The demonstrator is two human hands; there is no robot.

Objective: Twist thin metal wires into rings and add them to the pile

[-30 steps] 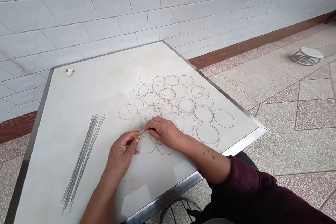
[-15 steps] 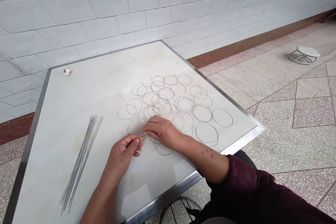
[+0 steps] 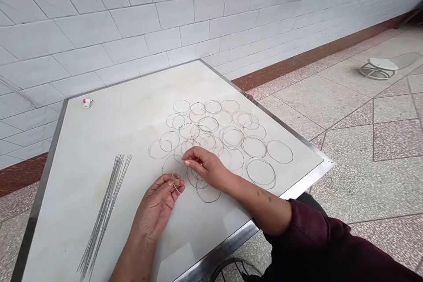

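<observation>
My left hand [image 3: 160, 198] is closed over the table, thumb and forefinger pinching a thin metal wire [image 3: 176, 189] that curves around its fingertips. A small brownish patch shows at those fingertips; I cannot make out what it is. Just above and to the right, my right hand [image 3: 207, 167] has thumb and forefinger brought together at the wire's other part. Beneath and beyond both hands lie several wire rings [image 3: 254, 146], overlapping one another on the white tabletop [image 3: 132, 116]. To the left of my left hand rests a bundle of straight wires [image 3: 105, 216].
A small white and red object [image 3: 87, 103] sits near the table's far left corner. Metal trim [image 3: 218, 246] edges the table. Behind it rises a tiled wall [image 3: 132, 26]. A round white stool [image 3: 378, 68] stands on the floor at right.
My hands have moved slightly apart, and the fingers of my left hand have opened out somewhat around the wire. The view has tilted up a little.
</observation>
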